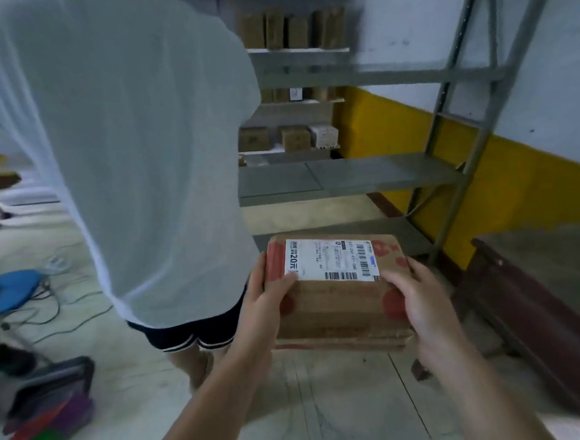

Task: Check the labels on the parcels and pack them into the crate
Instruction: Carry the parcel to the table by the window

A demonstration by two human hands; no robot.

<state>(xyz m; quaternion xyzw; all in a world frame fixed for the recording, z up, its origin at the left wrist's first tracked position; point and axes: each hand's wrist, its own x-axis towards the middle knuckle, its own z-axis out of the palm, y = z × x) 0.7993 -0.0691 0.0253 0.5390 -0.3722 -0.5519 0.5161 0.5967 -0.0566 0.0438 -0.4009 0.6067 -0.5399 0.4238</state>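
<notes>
I hold a brown cardboard parcel (339, 305) with red print in front of me, above the floor. A white shipping label (332, 258) with barcodes is stuck on its top face, turned towards me. My left hand (263, 304) grips the parcel's left edge, thumb on top beside the label. My right hand (414, 304) grips the right edge, thumb across the top. No crate shows in the view.
A person in a white shirt and dark shorts (122, 145) stands close ahead on the left. Grey metal shelving (347, 178) with small boxes (296, 137) lies ahead. A dark wooden table (544, 288) stands at the right. A blue chair (12, 287) and cables are on the left.
</notes>
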